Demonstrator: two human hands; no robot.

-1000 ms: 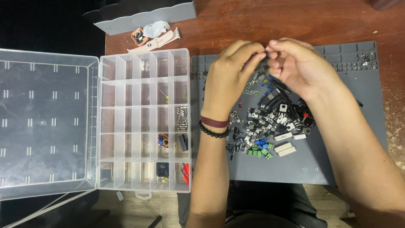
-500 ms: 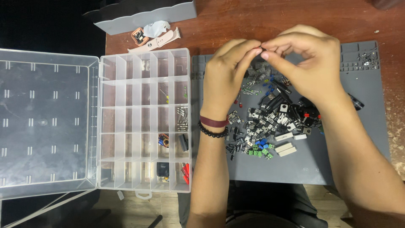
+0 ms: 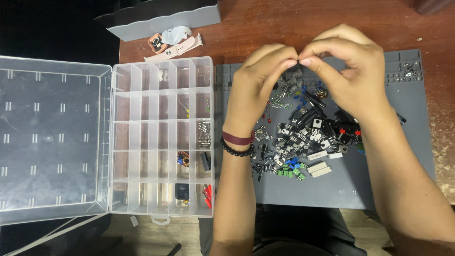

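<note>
Your left hand (image 3: 258, 87) and right hand (image 3: 348, 71) meet fingertip to fingertip over the far part of the grey mat (image 3: 360, 189), pinched on something too small to identify; a slip would likely drop it into the component pile (image 3: 303, 137) below.

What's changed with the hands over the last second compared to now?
Both hands rose slightly off the pile of electronic parts. The right hand curled over, its fingertips now meeting those of the left hand, pinching something too small to identify. The organizer box and grey mat stayed put.
</note>
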